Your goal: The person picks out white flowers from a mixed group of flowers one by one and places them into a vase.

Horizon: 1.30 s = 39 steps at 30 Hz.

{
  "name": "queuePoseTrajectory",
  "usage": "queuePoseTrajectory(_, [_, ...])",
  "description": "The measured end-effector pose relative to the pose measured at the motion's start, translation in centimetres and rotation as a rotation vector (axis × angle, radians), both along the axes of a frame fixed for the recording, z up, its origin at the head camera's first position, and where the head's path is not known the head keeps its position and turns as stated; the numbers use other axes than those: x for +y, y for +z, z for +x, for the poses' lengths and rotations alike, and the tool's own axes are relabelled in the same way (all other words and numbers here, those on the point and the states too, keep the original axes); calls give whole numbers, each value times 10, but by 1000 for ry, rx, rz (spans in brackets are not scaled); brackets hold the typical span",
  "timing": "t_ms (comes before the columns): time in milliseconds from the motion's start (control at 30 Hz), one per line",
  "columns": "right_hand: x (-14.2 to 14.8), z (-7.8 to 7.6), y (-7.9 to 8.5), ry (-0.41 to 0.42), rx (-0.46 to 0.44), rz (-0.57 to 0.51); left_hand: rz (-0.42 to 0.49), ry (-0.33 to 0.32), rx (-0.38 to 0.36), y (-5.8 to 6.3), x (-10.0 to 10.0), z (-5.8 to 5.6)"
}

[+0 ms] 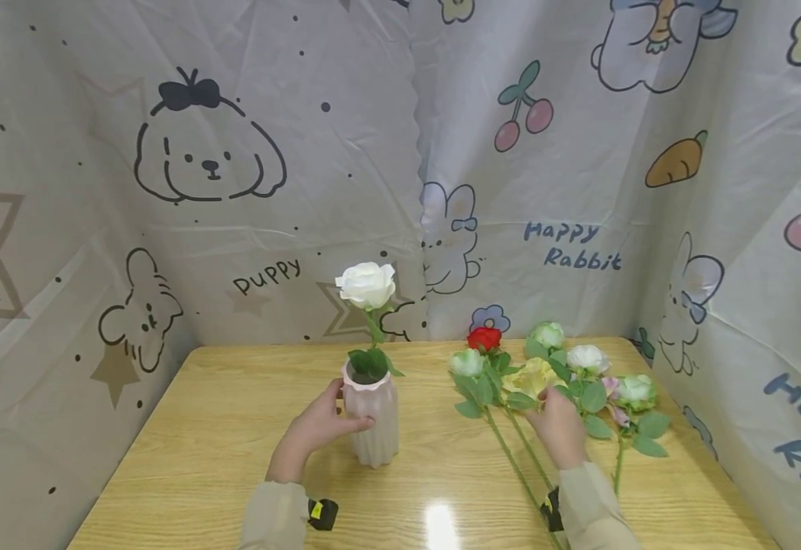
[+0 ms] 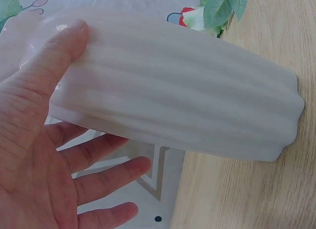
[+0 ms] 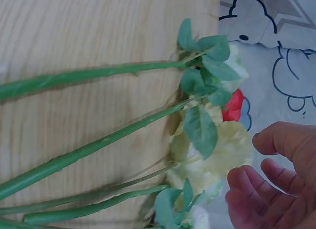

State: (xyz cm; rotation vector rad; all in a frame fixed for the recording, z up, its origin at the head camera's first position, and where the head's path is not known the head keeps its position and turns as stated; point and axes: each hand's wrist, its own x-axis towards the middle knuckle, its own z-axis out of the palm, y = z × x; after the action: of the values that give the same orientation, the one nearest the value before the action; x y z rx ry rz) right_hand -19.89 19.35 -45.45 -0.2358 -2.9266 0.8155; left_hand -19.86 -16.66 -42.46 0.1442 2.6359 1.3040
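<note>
A ribbed white vase (image 1: 378,420) stands upright on the wooden table, with a single white rose (image 1: 366,286) in it. My left hand (image 1: 312,429) holds the vase from its left side. In the left wrist view its thumb lies on the near side of the vase (image 2: 177,86) and the fingers spread behind. My right hand (image 1: 560,429) is over the flowers on the right, at a yellow flower (image 1: 530,377). The right wrist view shows its fingers loosely bent beside the yellow petals (image 3: 234,142), with nothing between thumb and fingers.
Around the yellow flower lie a red rose (image 1: 484,339), a pale green flower (image 1: 467,363), a white flower (image 1: 587,358) and other blooms, stems toward the front. A printed cloth (image 1: 345,191) hangs behind the table (image 1: 249,397) and along both sides.
</note>
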Motion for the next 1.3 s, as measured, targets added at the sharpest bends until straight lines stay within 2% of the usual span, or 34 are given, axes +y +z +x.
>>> queuePoseTrajectory(300, [25, 8, -23, -38, -93, 31, 4, 6, -4, 1, 0, 1])
queuePoseTrajectory(700, [44, 23, -46, -25, -64, 33, 39, -6, -4, 0, -2, 1])
queuePoseTrajectory(1167, [54, 26, -50, -20, -201, 42, 57, -12, 4, -3, -1, 1])
queuePoseTrajectory(1300, [53, 25, -46, -25, -193, 32, 54, -9, 5, -3, -1, 2])
